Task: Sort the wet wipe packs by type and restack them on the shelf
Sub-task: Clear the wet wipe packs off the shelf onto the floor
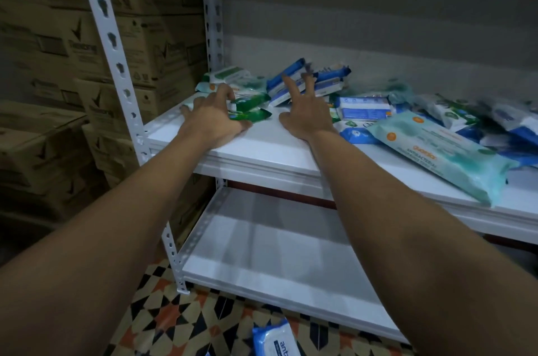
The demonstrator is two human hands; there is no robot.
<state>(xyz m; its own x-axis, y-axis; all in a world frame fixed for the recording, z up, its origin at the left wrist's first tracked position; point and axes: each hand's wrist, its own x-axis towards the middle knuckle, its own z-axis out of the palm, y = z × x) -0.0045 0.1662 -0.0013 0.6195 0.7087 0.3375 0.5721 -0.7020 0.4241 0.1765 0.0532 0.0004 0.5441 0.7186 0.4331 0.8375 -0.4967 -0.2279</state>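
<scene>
Left hand (214, 114) gripping small green packs (247, 106), right hand (305, 114) spread open by several blue packs (294, 84), one large teal pack (442, 151) on shelf (262, 149)

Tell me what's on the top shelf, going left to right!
left hand on the green packs → right hand by the blue packs → big pale teal pack
</scene>
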